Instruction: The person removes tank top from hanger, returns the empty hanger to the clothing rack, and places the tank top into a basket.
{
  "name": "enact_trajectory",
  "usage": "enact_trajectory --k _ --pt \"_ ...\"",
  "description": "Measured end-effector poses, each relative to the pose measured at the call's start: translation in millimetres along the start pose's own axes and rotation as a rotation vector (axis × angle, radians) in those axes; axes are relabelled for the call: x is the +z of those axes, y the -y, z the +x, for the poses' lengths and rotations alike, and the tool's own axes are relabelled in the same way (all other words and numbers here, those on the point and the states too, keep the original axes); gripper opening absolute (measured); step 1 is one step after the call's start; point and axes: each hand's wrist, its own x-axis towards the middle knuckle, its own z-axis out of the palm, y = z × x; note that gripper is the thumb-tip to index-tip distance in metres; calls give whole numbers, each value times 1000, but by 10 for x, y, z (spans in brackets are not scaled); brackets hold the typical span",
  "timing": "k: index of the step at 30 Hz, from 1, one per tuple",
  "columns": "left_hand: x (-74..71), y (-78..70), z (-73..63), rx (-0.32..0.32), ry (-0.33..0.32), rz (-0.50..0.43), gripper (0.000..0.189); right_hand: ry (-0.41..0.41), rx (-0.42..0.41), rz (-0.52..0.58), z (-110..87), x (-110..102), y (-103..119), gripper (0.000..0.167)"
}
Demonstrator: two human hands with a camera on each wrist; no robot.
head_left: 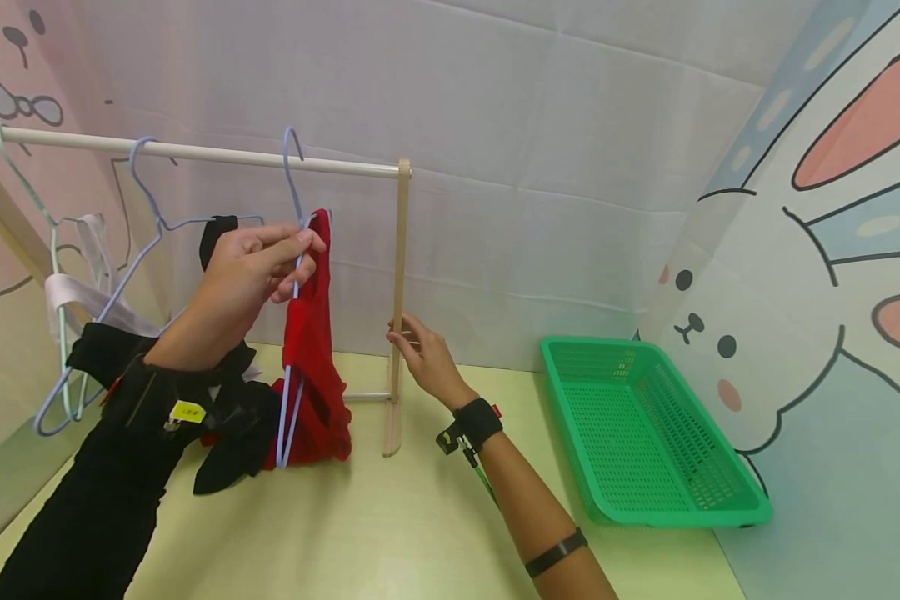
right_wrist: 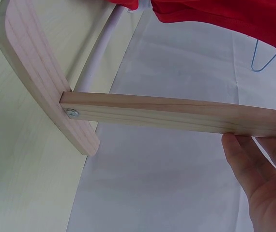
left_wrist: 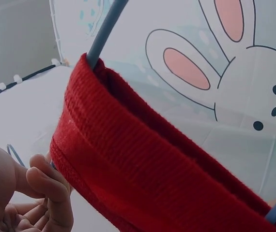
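Note:
A light blue hanger [head_left: 287,168] hooks over the rack's white rail [head_left: 217,154], near the rail's right end. A red garment [head_left: 317,350] hangs on it, its ribbed edge filling much of the left wrist view. Thumb and fingers of my left hand [head_left: 251,262] pinch the hanger's sloping arm beside the garment's upper edge. Lower and to the right, my right hand [head_left: 431,358] holds the wooden post [head_left: 401,275] at the rack's end, fingertips on its side. In the right wrist view the post [right_wrist: 167,113] joins a wooden foot [right_wrist: 36,63] by a screw.
Further left on the rail hang another blue hanger [head_left: 150,200] with a black garment [head_left: 228,454] and a pale green hanger [head_left: 27,182] with a white garment [head_left: 93,304]. A green plastic basket [head_left: 600,343] stands at the right, beside the rabbit-printed curtain [head_left: 765,350].

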Motion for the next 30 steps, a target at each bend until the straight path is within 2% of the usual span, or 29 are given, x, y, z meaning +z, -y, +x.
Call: enact_trajectory --k 8,17,30 --pt "0 -34 -76 -14 5 25 23 -9 -1 2 -5 1 6 27" --pt "-17 -50 -151 35 22 42 21 -18 10 -4 -9 2 32 22" --pt "-20 -99 -271 4 18 106 20 -8 7 1 -7 -5 25 27"
